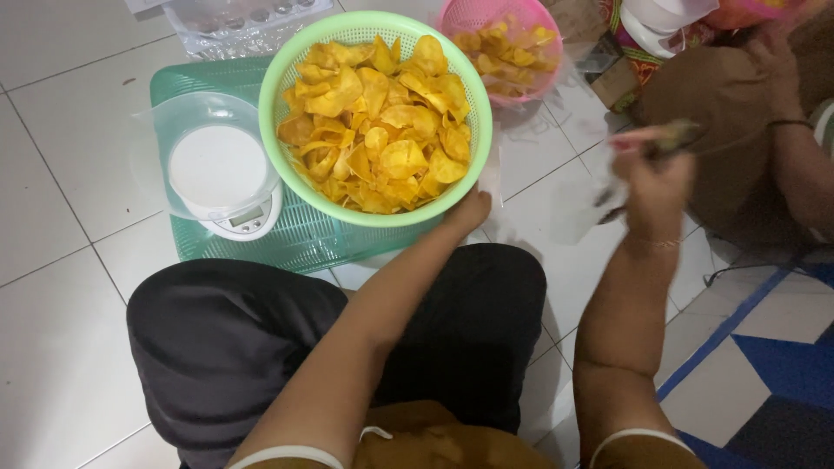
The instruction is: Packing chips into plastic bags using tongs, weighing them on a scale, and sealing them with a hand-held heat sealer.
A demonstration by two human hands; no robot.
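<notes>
Green plastic basket (375,213) of yellow chips (382,122), on teal tray (304,243) beside scale (228,187): light, flexible, contents brittle; best gripped by rim. Left hand (469,211) touching near rim, grip hidden. Right hand (653,178) clenched on clear bag (573,208).

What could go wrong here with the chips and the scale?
1. The left hand sits at the near rim of the heaped green basket; a nudge might spill chips onto the floor.
2. The basket stands close beside the scale and its clear bowl; sliding it could bump them.
3. The right hand holds a thin clear bag that looks blurred, so it may slip.
</notes>
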